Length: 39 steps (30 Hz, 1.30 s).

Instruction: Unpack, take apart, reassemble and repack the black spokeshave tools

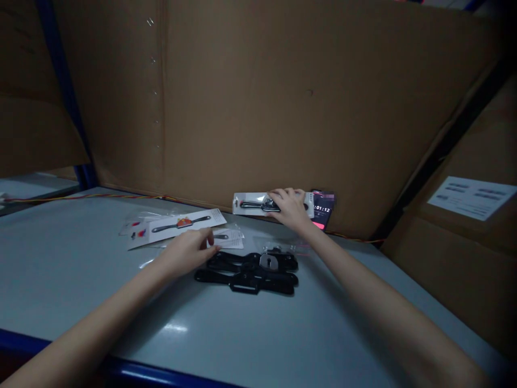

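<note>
My right hand (290,206) lies on a packed tool card (252,204) at the back of the grey table (81,269), fingers curled over its black tool. My left hand (189,250) pinches the edge of a small stack of white cards (230,238). Right below it lie black tools (248,272) in a small pile, one with a metal head. A long printed card (177,225) with a picture of the tool lies to the left.
A phone (322,211) with a lit timer leans on the big cardboard wall (283,97) behind. Clear plastic bags (283,247) lie near the tools. More cardboard boxes (456,237) stand at the right. The table's blue front edge (161,373) is close to me.
</note>
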Each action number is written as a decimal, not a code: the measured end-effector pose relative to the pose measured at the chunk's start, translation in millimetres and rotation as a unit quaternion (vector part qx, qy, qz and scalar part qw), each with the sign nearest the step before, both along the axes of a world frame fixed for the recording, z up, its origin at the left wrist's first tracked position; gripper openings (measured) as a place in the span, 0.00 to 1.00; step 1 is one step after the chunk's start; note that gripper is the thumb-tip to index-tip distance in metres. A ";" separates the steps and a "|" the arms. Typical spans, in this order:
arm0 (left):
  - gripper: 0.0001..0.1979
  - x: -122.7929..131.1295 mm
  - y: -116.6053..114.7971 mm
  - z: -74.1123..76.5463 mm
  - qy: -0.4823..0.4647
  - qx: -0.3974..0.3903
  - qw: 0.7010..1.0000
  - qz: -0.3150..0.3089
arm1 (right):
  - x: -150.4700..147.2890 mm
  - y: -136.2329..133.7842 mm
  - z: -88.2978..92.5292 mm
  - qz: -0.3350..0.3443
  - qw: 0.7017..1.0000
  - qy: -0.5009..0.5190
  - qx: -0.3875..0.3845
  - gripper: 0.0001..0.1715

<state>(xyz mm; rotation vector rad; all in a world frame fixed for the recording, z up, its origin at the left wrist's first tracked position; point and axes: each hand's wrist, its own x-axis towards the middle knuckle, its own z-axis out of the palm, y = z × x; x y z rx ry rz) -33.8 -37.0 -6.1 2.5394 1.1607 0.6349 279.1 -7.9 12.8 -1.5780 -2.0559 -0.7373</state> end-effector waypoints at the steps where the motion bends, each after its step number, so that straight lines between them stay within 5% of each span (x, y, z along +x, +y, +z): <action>1: 0.18 1.6 4.2 2.2 -0.026 -0.012 1.000 -0.003 | 0.2 -6.3 3.8 -0.009 1.000 -0.014 0.023 0.30; 4: 0.20 10.2 17.7 14.3 -0.186 -0.083 0.979 -0.010 | -2.8 -29.6 10.6 -0.016 0.998 -0.012 0.066 0.32; 7: 0.22 25.3 27.0 30.2 -0.341 -0.220 0.911 -0.073 | -11.9 -58.1 8.9 -0.014 0.996 0.023 0.088 0.33; 10: 0.18 41.1 27.8 39.9 -0.376 -0.370 0.833 -0.168 | -23.1 -85.8 -0.6 0.011 0.994 0.065 0.084 0.34; 13: 0.13 48.8 22.9 38.9 -0.366 -0.441 0.798 -0.188 | -30.2 -104.4 -13.0 0.018 0.992 0.096 0.082 0.34; 23: 0.16 26.6 23.7 35.0 -0.356 -0.374 0.856 -0.005 | -32.0 -110.7 -24.9 0.031 0.992 0.109 0.052 0.35; 33: 0.17 -11.8 42.2 52.5 -0.401 -0.353 0.843 0.061 | -28.3 -114.6 -21.3 0.100 0.979 0.173 -0.024 0.33; 39: 0.18 -15.9 48.6 51.2 -0.415 -0.369 0.829 0.069 | -37.9 -120.2 -18.5 0.061 0.974 0.203 -0.085 0.36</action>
